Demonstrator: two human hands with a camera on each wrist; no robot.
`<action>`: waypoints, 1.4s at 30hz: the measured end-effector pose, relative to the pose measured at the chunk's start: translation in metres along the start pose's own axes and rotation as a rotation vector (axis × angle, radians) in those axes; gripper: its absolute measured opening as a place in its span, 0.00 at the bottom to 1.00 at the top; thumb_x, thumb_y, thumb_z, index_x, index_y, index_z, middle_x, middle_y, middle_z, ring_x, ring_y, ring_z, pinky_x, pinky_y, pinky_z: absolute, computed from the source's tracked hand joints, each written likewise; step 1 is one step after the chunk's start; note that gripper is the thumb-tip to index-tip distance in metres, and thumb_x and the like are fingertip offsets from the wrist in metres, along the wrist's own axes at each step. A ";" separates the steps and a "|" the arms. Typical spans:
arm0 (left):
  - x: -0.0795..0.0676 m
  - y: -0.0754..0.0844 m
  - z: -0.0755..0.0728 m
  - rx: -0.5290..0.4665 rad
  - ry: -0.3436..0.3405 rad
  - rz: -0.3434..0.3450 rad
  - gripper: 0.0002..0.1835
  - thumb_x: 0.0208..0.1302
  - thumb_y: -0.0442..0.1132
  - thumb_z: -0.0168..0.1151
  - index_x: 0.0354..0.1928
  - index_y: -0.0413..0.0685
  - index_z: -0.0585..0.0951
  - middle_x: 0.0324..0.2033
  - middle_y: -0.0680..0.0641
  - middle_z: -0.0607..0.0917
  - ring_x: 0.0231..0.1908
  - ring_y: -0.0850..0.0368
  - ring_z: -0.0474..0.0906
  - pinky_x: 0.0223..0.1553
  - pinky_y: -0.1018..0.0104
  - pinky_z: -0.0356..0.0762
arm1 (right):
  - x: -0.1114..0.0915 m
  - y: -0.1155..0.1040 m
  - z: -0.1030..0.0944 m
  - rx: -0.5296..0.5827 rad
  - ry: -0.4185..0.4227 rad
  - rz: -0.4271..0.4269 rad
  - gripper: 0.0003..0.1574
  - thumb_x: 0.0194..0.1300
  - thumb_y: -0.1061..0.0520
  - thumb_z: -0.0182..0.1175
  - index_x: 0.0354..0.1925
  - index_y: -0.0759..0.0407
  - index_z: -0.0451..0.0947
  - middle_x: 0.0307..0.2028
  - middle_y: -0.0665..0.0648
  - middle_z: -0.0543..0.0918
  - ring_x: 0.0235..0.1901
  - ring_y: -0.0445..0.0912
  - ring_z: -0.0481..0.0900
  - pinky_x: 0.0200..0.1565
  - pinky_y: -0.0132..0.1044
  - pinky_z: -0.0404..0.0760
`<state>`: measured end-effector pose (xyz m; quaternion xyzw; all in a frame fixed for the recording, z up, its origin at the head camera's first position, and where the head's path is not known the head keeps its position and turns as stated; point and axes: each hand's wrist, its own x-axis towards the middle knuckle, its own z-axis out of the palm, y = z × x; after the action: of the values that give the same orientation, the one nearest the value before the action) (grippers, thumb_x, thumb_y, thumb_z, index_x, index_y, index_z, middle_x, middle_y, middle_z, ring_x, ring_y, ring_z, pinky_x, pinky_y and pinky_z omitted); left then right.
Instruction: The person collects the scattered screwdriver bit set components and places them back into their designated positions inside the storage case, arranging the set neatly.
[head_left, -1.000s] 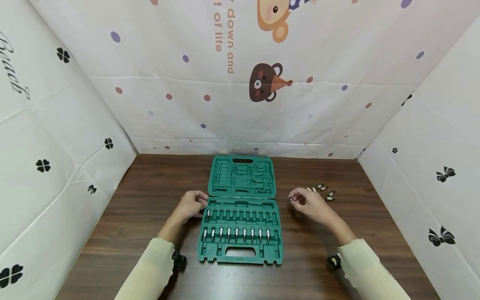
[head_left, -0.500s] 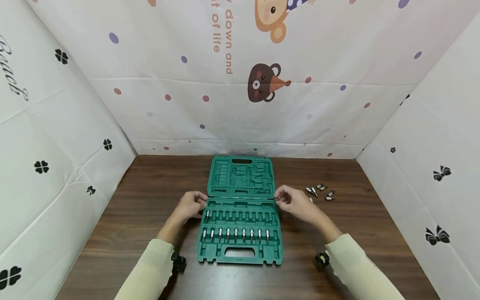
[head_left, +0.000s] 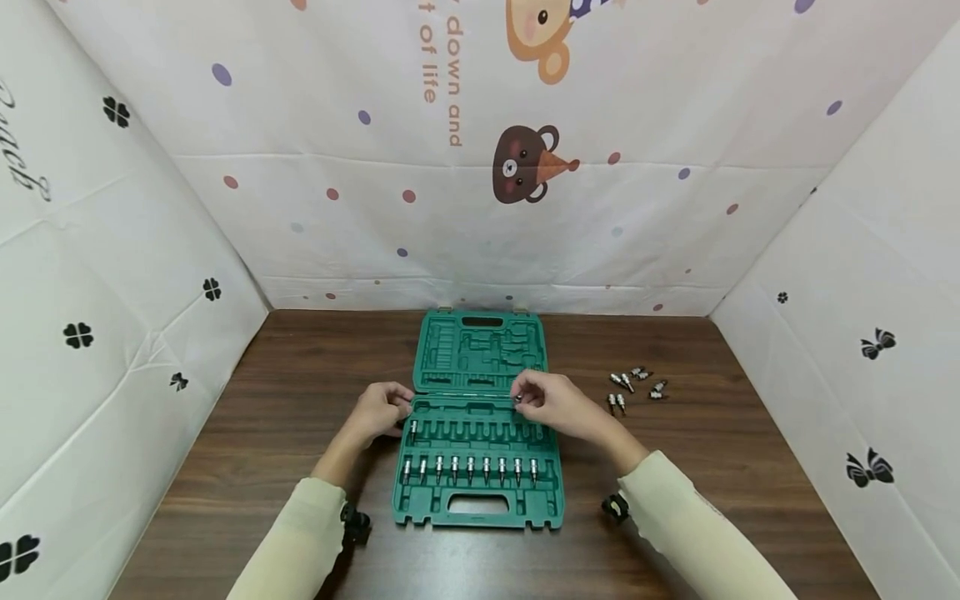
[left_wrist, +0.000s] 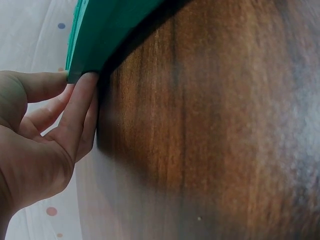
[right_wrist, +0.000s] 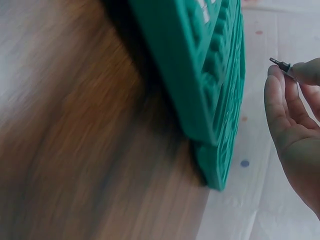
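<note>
An open green bit-socket case lies on the table, its lid folded back. My left hand holds the case's left edge near the hinge; in the left wrist view the thumb and fingers pinch its corner. Above the right part of the case, my right hand pinches a small bit socket, its dark tip pointing out past the fingertips. A full row of bit sockets fills the lower slots. One bit socket sits at the left end of the upper row, whose other visible slots are bare.
Several loose bit sockets lie on the brown wooden table to the right of the case, with a pair nearer me. Patterned white sheets close off the back and both sides.
My right hand has carried the bit socket leftward from beside the loose ones to above the case. The left hand has stayed at the case's edge.
</note>
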<state>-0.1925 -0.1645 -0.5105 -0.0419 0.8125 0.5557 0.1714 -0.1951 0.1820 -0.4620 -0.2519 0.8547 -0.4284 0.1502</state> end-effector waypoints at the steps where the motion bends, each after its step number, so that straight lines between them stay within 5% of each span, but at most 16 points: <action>1: 0.000 0.000 0.000 0.002 0.002 0.001 0.10 0.74 0.26 0.55 0.52 0.33 0.80 0.39 0.39 0.80 0.37 0.50 0.81 0.37 0.55 0.89 | 0.003 -0.003 0.002 0.003 -0.008 -0.006 0.10 0.72 0.61 0.64 0.50 0.59 0.79 0.42 0.52 0.84 0.41 0.44 0.82 0.42 0.35 0.85; 21: 0.002 0.000 -0.002 0.010 0.002 -0.011 0.10 0.73 0.26 0.57 0.53 0.34 0.81 0.41 0.39 0.81 0.38 0.50 0.81 0.35 0.56 0.89 | 0.050 -0.032 0.038 -0.013 -0.152 -0.070 0.06 0.71 0.59 0.67 0.44 0.50 0.82 0.41 0.45 0.86 0.42 0.38 0.84 0.46 0.33 0.85; 42: 0.003 0.001 0.000 0.008 0.003 -0.015 0.11 0.73 0.26 0.55 0.53 0.33 0.80 0.39 0.39 0.82 0.37 0.50 0.81 0.34 0.56 0.89 | 0.087 -0.045 0.077 -0.064 -0.286 -0.072 0.06 0.69 0.60 0.68 0.45 0.57 0.84 0.39 0.46 0.87 0.39 0.35 0.85 0.42 0.28 0.84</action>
<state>-0.1958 -0.1640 -0.5109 -0.0480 0.8145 0.5511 0.1746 -0.2170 0.0604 -0.4743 -0.3457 0.8280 -0.3659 0.2470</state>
